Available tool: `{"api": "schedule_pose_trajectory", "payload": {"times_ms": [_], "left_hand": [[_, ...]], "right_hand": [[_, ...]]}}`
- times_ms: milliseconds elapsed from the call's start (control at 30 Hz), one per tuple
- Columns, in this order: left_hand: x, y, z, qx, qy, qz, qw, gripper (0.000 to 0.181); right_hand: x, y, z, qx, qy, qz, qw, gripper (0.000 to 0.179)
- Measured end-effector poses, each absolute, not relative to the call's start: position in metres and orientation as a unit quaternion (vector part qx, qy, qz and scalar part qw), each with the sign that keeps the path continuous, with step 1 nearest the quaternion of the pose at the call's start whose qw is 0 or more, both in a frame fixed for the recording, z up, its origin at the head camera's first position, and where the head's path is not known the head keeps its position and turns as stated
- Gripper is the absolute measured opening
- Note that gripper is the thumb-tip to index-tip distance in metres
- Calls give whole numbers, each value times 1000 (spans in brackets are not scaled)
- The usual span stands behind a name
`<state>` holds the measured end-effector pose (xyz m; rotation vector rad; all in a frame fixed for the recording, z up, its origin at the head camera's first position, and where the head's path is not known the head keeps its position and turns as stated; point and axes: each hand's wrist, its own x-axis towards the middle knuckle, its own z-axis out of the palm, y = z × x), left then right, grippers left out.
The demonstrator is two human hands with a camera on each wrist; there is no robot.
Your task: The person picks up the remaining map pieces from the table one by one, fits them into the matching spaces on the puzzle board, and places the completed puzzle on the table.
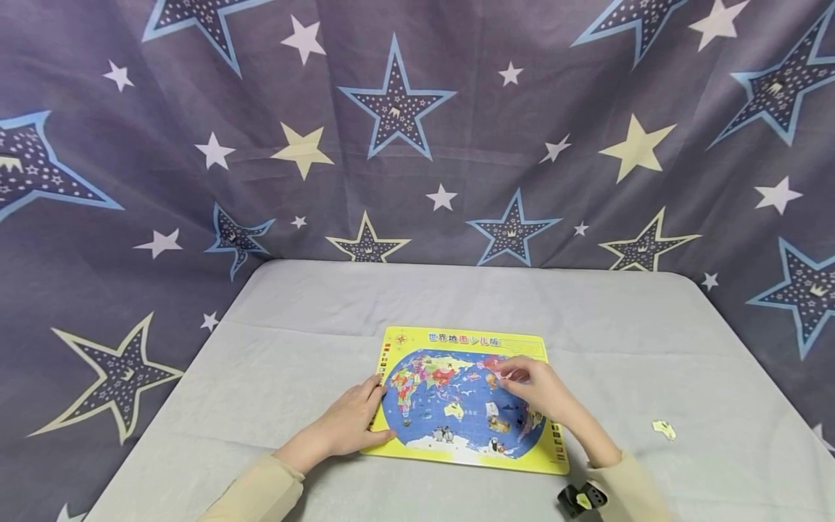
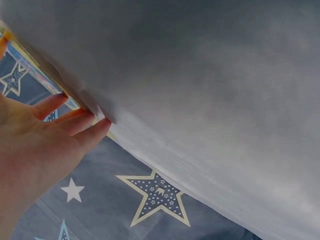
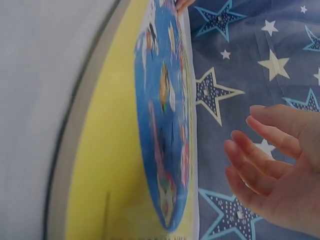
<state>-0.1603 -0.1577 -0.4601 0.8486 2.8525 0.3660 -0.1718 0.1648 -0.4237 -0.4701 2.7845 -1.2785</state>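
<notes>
A yellow-bordered world map puzzle board lies on the table, its blue oval filled with colourful countries and animal pictures. My left hand rests along the board's left edge. In the left wrist view its fingers touch that edge, fairly straight. Over the map's upper right part hovers my right hand. The right wrist view shows this hand with loosely bent, spread fingers and nothing between them, apart from the board surface. A small pale yellow-green piece lies on the table to the right of the board.
The table has a light grey cloth cover. Behind and beside it hangs a dark curtain printed with stars. A small black device with a yellow-green patch sits at the right sleeve.
</notes>
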Motion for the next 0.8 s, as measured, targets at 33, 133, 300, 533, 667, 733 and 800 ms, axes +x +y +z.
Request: {"api": "schedule_pose_trajectory", "payload": {"times_ms": [33,133,300,533,667,733,800], "left_hand": [[-160,-158,-460,282,949,122,74,79],[-161,-157,-459,281,948,122,82,79],[-162,-157,-460,280,949,120,86,80],[-161,-158,-461,281,949,120,81,79],[-161,-158,-460,283,948,120,80,78],[-161,-159,-460,283,948,120,79,78],[-161,-159,-460,283,948,121,78,78]], "right_hand": [[-171,168,-423,-148,900,-410,17,19],[-170,178,-422,-140,903,-405,9,20],[-167,194,-423,-130,908,-398,0,21],[-164,213,-425,-121,912,-393,-16,23],[-160,223,-423,-114,913,-391,-15,25],[-159,227,-423,-113,914,-389,-17,25],[-157,232,-424,-112,917,-382,-23,25]]}}
